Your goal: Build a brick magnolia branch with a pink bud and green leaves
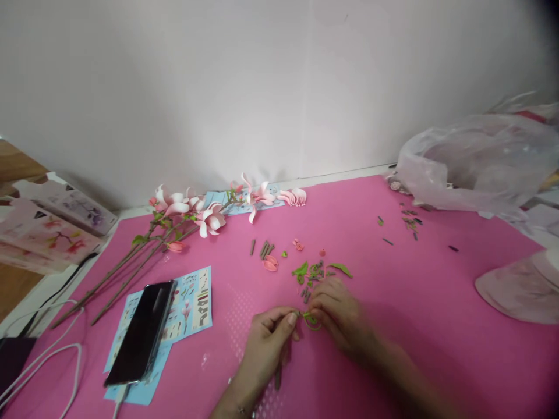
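My left hand [269, 336] is closed, thumb against forefinger, on a brown stem piece [278, 378] whose lower end sticks out beneath the hand. Close beside it, the fingers of my right hand [338, 308] pinch a small green plastic piece [310, 318] that meets the tip at my left thumb. Whether the two parts are joined I cannot tell. Just beyond the fingers lies a pile of small green, grey and pink parts [315, 270], with a green leaf [340, 269] to its right.
Pink-and-white flower stems [126, 267] lie at the left on the pink mat [393, 361]. A black phone [142, 331] rests on blue instruction sheets [203, 297]. Several brown sticks [266, 250] and pink petals [293, 198] lie farther back. A plastic bag [476, 157] stands at the right.
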A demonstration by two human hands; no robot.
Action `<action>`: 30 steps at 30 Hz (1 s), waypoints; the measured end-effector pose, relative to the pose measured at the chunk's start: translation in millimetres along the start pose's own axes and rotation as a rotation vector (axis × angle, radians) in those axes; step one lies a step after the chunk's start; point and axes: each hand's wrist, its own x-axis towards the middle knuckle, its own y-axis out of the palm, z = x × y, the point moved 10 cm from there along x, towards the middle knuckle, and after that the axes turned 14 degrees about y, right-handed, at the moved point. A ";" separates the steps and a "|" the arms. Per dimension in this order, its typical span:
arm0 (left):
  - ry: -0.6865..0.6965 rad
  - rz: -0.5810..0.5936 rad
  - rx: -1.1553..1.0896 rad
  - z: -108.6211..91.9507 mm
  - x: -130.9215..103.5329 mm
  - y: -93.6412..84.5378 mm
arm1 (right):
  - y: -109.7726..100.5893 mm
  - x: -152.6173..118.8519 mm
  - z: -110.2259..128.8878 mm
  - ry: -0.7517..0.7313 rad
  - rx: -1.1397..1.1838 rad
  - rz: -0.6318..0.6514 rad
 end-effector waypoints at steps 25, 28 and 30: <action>-0.009 0.062 0.085 1.9 0.2 4.3 | 8.9 -1.4 6.4 -0.067 -0.216 0.036; -0.014 0.075 0.082 2.8 -0.1 6.2 | 11.8 -2.5 1.6 -0.053 -0.233 0.028; -0.014 0.078 0.080 2.8 -0.2 6.9 | 14.4 -3.8 -2.0 -0.044 -0.236 0.024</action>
